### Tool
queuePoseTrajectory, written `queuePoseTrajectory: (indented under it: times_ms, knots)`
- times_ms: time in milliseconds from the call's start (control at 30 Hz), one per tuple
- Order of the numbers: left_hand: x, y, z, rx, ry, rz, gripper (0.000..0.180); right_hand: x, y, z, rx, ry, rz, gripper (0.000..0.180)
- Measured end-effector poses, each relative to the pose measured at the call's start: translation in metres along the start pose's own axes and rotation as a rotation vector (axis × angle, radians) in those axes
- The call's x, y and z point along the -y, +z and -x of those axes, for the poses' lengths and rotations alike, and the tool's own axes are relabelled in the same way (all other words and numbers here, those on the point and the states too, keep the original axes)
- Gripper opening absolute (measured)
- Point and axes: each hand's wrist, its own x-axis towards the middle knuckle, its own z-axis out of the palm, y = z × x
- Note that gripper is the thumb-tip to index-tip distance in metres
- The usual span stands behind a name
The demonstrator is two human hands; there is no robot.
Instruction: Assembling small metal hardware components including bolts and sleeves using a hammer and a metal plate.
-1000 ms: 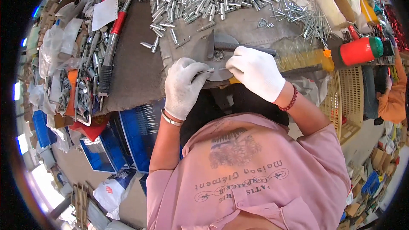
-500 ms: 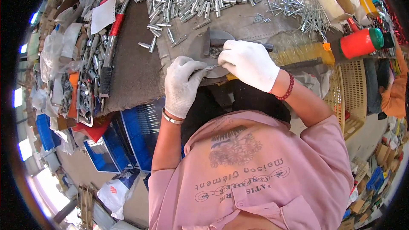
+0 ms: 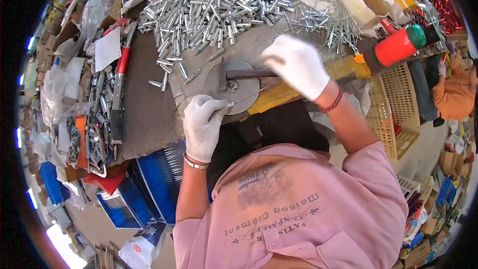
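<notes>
My left hand (image 3: 203,125), in a white glove, is closed with thumb and fingers pinching a thin metal pin (image 3: 249,96) by its near end. The pin points up and right over a round grey metal disc (image 3: 243,105). My right hand (image 3: 297,67), also gloved, is blurred by motion, so its fingers do not show clearly. It hovers over the handle end of a hammer (image 3: 249,73), whose head lies on the disc's left part. Beyond my hands is a large heap of silvery metal tubes (image 3: 214,7), with several loose ones at its near left side.
Long thin metal pins (image 3: 331,25) are piled at the far right beside an open cardboard box (image 3: 362,2). A red jar with a green lid (image 3: 400,47) lies at the right, above a yellow plastic basket (image 3: 401,104). Tools and plastic bags crowd the left; blue bins (image 3: 162,169) stand below the table edge.
My right hand has moved away from my left, to the far right, over the hammer handle. My left hand keeps its pinch, and the thin pin now shows fully. The whole view has shifted slightly.
</notes>
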Motion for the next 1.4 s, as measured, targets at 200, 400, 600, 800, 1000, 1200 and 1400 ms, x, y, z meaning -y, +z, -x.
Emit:
queuePoseTrajectory:
  times_ms: [200, 400, 600, 800, 1000, 1200, 1400]
  knots:
    - [0.002, 0.000, -0.001, -0.018, 0.038, 0.005, 0.014, -0.053, 0.005, -0.015, 0.116, 0.041, 0.330, 0.004]
    - [0.005, 0.003, 0.001, -0.037, 0.056, -0.003, 0.014, -0.058, 0.026, -0.024, 0.224, -0.028, 0.398, 0.002]
    - [0.014, 0.003, 0.006, 0.008, -0.007, 0.002, 0.014, -0.029, 0.012, -0.027, 0.070, 0.059, 0.004, 0.007]
    - [0.014, 0.005, 0.006, 0.019, 0.009, -0.025, 0.013, 0.061, 0.012, 0.000, 0.204, 0.047, -0.563, 0.009]
    - [0.015, 0.005, 0.007, 0.013, 0.005, -0.033, 0.013, 0.073, 0.035, 0.007, 0.147, -0.109, -0.455, 0.013]
    - [0.014, 0.006, 0.009, -0.004, 0.006, -0.035, 0.013, 0.074, 0.039, 0.010, 0.147, -0.107, -0.473, 0.010]
    - [0.015, 0.005, 0.005, 0.000, -0.006, -0.018, 0.012, 0.074, 0.040, 0.007, 0.142, -0.105, -0.470, 0.009]
